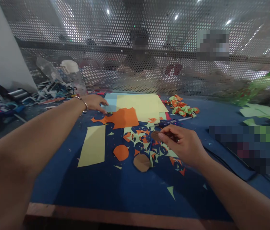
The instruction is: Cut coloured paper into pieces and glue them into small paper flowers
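My left hand point(94, 103), with a bracelet at the wrist, reaches across the blue table. Its fingers are apart beside an orange paper sheet point(126, 117) with curved cut-outs; nothing shows in its grasp. My right hand point(181, 140) pinches a small brown cardboard disc point(155, 136) above a scatter of green and orange paper scraps point(138, 139). A larger brown cardboard disc point(142, 163) and a cut orange paper disc point(120, 152) lie nearer to me. At left is a pale yellow paper strip point(93, 145).
Yellow paper point(139, 103) overlaps light blue paper point(111, 100) at the back. A blue-handled tool point(170, 122) lies beyond my right hand, near crumpled orange and green paper pieces point(182, 107). A bottle point(77, 78) stands back left. Behind a perforated metal screen point(96, 38) are people.
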`<state>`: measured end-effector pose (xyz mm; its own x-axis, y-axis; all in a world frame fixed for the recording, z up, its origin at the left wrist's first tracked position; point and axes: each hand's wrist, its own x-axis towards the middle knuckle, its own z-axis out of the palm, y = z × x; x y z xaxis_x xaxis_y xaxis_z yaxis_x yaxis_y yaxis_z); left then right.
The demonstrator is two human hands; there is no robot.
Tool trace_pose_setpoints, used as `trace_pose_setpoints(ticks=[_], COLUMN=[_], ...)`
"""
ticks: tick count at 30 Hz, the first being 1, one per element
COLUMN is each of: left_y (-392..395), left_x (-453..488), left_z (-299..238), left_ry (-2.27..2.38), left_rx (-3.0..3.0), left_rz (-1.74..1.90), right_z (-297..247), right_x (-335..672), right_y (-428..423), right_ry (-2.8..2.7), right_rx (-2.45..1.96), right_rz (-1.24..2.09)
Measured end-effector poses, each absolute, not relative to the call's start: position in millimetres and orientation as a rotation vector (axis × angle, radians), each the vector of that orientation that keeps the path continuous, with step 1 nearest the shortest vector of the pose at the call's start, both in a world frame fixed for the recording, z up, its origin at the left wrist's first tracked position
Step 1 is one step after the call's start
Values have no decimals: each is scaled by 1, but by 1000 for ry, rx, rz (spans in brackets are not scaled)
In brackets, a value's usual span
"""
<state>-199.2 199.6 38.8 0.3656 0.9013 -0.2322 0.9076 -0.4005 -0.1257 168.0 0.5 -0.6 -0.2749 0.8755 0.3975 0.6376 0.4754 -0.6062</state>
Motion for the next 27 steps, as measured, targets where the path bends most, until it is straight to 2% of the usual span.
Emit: trace_pose_setpoints(ticks=[27], left_y=[191], left_x=[-208], left_z=[32], left_ry=[1570], left_rx=[2891], left_rz=[-499], right_z=[0], right_x=[167], right_y=[2], right_ry=[-2043], right_rx=[-1262], right_rz=[409])
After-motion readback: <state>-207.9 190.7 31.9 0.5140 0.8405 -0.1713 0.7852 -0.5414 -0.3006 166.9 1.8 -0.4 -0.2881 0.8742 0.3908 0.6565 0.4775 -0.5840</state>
